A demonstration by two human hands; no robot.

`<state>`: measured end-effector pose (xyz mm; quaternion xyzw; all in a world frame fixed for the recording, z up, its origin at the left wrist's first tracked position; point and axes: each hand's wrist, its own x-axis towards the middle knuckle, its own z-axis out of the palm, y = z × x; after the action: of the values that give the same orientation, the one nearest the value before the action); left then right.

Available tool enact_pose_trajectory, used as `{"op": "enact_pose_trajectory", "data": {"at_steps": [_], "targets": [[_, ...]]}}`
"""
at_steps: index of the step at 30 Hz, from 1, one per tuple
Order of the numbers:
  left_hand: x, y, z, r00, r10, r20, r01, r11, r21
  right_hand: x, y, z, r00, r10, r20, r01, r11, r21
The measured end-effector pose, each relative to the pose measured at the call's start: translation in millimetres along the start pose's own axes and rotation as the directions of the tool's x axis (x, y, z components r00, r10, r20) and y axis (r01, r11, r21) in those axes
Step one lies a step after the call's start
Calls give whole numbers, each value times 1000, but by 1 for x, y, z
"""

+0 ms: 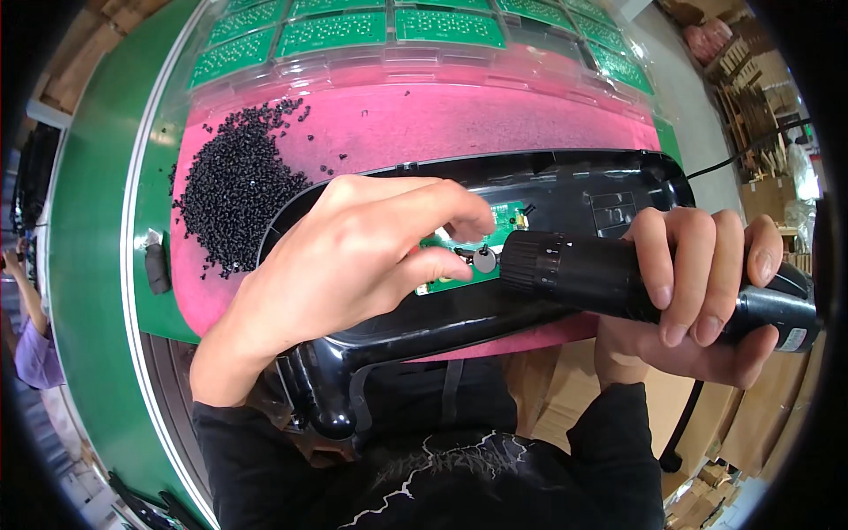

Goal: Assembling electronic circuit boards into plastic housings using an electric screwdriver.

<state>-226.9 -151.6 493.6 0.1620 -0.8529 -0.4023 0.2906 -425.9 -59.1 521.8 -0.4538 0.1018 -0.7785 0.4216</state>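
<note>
the left hand (344, 243) has thumb and forefinger parted, curved over a green circuit board (505, 217) near a grey disc (484, 259). the right hand (698, 274) is wrapped around a black cylindrical tool (587, 269), its collar just right of the disc. the board lies in a black shell (565, 187) on a pink mat (459, 119); small black pieces (238, 185) heap up left, clear trays (353, 64) line the far side.
</note>
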Motion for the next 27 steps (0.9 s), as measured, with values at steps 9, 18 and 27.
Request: {"op": "enact_pose_trajectory", "data": {"at_steps": [9, 18, 27], "targets": [[-2, -11, 0, 992, 103, -74, -102, 995, 21, 5, 0, 0, 998, 66, -3, -66, 996, 55], [-3, -11, -2, 995, -12, -96, 29, 984, 178, 5, 12, -11, 975, 199, 99, -182, 970, -159], [-6, -14, -4, 997, 71, -32, -66, 989, 133, 4, 11, -7, 982, 177, 66, -173, 983, -64]]}}
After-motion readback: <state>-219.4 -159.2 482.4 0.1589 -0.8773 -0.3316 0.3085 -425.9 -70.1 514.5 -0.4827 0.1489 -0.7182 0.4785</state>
